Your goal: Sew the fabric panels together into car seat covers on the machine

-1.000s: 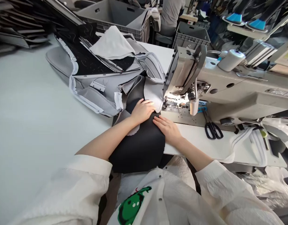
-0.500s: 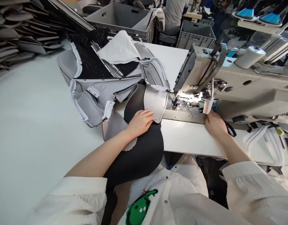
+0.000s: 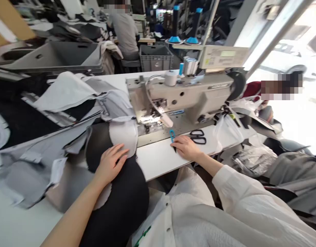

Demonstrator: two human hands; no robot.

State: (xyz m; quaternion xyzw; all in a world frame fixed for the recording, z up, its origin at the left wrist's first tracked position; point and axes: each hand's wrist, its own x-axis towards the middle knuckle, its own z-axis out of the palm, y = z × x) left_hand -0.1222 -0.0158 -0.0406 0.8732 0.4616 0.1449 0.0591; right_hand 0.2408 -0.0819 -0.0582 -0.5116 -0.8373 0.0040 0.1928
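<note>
My left hand lies flat with fingers spread on the sewn cover, across a light grey mesh panel and black fabric. The black fabric drapes off the table edge toward my lap. In my right hand is a small tool with a blue loop handle, which looks like thread snips; its lower end is mostly hidden by the fingers. Just right of that hand, black-handled scissors lie on the table. The sewing machine stands beyond, its lamp lighting the needle area.
Grey crates stand behind the table. A seated person in a grey shirt is at the back. Another blue-handled tool lies on the machine bed. White strips and a silvery plastic bag are at right.
The view has swung right. My right hand has drawn back from beside the machine with the blue-handled thread snips, uncovering the scissors. My left hand remains on the cover, fingers more spread.
</note>
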